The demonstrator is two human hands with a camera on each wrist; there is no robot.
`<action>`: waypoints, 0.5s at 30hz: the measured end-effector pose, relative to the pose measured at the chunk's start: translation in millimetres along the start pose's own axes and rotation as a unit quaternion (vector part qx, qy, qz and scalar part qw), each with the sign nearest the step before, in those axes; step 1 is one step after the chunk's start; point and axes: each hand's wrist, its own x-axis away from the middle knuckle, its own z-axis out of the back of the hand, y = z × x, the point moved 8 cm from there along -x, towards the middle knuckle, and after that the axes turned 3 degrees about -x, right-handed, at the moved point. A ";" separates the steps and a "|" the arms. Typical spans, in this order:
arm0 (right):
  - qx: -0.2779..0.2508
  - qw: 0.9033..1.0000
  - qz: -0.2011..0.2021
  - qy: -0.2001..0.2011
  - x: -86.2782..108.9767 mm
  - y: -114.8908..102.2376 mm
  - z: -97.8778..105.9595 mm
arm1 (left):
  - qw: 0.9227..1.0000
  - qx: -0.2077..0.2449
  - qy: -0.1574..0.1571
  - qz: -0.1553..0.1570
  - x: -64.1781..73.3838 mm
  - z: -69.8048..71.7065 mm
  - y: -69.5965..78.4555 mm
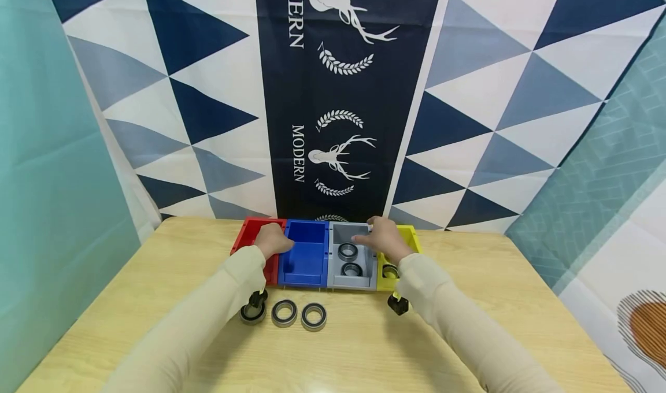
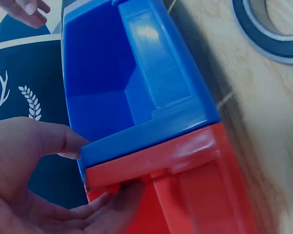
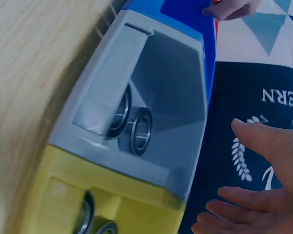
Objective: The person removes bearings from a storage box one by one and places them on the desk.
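Four bins stand joined in a row: red [image 1: 242,235], blue [image 1: 304,260], grey [image 1: 340,231] and yellow [image 1: 411,238]. My left hand [image 1: 273,240] pinches the adjoining walls of the red and blue bins. In the left wrist view its thumb [image 2: 63,140] lies at the blue bin's edge, with fingers inside the red bin [image 2: 195,195]. My right hand [image 3: 266,180] holds nothing, fingers spread, behind the grey bin [image 3: 185,97] in the right wrist view. Two bearings [image 3: 141,131] sit in the grey bin, and two more [image 3: 89,212] show in the yellow bin [image 3: 112,170].
Three bearings lie in front of the bins on the wooden table [image 1: 354,358]: one left [image 1: 252,321], one in the middle [image 1: 283,324], one right [image 1: 314,327]. A patterned cloth [image 1: 333,104] hangs directly behind. Small black devices hang at both wrists.
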 end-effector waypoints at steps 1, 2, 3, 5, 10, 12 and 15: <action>-0.001 1.000 0.001 -0.008 0.6 -2.6 -3.3 | 1.000 -0.005 0.003 0.000 1.7 -0.6 -0.9; 0.003 1.000 0.004 -0.017 1.3 -5.6 -6.5 | 1.000 -0.010 0.007 0.001 2.7 -1.1 -1.9; 0.011 1.000 0.009 -0.025 1.9 -9.6 -9.0 | 1.000 -0.017 0.013 0.001 3.2 -0.9 -2.6; 0.059 0.997 0.033 -0.045 1.8 -18.9 -14.2 | 1.000 -0.021 0.020 0.008 3.6 0.4 -3.9; 0.206 0.968 0.102 -0.100 -1.1 -44.1 -20.9 | 0.999 -0.035 0.019 0.020 -3.0 6.6 -1.1; 0.229 0.961 0.106 -0.115 -2.8 -48.6 -21.7 | 0.999 -0.043 0.019 0.018 -6.1 7.8 1.5; 0.251 0.954 0.104 -0.130 -5.5 -48.2 -25.9 | 0.998 -0.053 0.018 0.006 -8.5 5.7 6.9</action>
